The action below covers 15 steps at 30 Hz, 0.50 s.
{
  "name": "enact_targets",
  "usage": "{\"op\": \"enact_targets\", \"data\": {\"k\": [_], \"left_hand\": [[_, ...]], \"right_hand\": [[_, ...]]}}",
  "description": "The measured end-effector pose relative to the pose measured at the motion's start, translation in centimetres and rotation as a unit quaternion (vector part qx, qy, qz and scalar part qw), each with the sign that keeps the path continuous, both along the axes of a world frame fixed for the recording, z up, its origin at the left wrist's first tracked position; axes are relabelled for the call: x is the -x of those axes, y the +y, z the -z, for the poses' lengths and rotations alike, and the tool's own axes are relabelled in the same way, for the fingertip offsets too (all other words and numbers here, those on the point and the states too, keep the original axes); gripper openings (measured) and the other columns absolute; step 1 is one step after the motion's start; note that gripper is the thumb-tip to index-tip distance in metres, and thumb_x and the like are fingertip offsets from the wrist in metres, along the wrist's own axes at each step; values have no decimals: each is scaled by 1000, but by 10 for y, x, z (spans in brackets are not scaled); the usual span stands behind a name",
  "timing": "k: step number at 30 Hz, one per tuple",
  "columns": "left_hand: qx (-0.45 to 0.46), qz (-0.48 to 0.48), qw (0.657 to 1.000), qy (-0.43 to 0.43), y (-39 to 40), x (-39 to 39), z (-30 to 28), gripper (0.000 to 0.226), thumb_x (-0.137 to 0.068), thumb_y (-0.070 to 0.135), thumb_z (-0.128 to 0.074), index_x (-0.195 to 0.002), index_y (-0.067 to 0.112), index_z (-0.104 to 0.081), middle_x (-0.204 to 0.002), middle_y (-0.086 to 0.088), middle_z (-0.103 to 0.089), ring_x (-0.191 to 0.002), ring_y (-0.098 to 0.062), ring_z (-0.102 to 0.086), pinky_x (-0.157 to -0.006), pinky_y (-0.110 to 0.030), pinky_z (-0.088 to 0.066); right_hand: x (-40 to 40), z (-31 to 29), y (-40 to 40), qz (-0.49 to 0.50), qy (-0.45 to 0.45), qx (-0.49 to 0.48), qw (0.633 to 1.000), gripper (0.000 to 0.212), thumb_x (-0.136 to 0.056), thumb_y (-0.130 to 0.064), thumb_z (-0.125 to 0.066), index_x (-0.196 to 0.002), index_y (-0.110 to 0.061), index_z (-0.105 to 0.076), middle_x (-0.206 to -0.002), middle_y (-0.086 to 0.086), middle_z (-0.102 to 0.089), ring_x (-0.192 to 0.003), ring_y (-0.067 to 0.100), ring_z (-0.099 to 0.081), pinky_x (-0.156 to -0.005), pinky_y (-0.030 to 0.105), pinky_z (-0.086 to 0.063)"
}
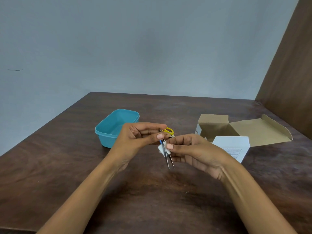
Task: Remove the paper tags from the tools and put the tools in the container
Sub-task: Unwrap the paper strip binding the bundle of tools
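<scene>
Holding a pair of metal tweezers point(169, 159) above the table, the left hand point(135, 137) is pinching their upper end between thumb and fingers, while the right hand point(190, 149) is pinching the small white paper tag point(162, 149) wrapped around the middle. The tweezers are looking light, stiff and slick, so the firm hold belongs near the joined end, away from the pointed tips; the tag is looking thin and likely to tear. Behind the hands, yellow-handled scissors point(169, 130) are possibly lying on the table, though the fingers are hiding most of them. The teal plastic container point(108, 130) is sitting near on the left. An open cardboard box point(243, 130) and a printed sheet point(233, 147) are resting on the dark wooden table point(67, 166), facing a plain grey wall point(135, 48).
</scene>
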<state>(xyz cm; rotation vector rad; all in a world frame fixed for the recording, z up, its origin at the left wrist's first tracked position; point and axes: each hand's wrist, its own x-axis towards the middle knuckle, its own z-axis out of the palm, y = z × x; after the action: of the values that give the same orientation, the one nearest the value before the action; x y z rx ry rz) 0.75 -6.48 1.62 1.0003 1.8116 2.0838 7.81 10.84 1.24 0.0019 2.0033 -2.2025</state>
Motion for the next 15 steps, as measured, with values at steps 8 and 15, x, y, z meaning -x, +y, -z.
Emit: {"op": "enact_targets", "data": {"k": [8,15], "left_hand": [[36,-34,999,-13,-1,2,2,30,-72,10,-71,-101,7,-71,-89,-9,-76,-86,-21,-73,-69,-26,-59],[30,-71,996,-38,2,3,4,20,-72,3,-73,-92,8,-73,-82,-8,-76,-76,-18,-73,-61,-23,-59]], "right_hand": [[0,1,-3,75,32,-22,996,22,-72,-10,-75,-92,-13,-64,-90,4,-73,-83,11,-67,-84,30,-52],[3,2,-12,139,80,-71,984,29,-78,-1,-73,-96,-13,-54,-76,2,-71,-73,10,-66,-68,17,-53]]}}
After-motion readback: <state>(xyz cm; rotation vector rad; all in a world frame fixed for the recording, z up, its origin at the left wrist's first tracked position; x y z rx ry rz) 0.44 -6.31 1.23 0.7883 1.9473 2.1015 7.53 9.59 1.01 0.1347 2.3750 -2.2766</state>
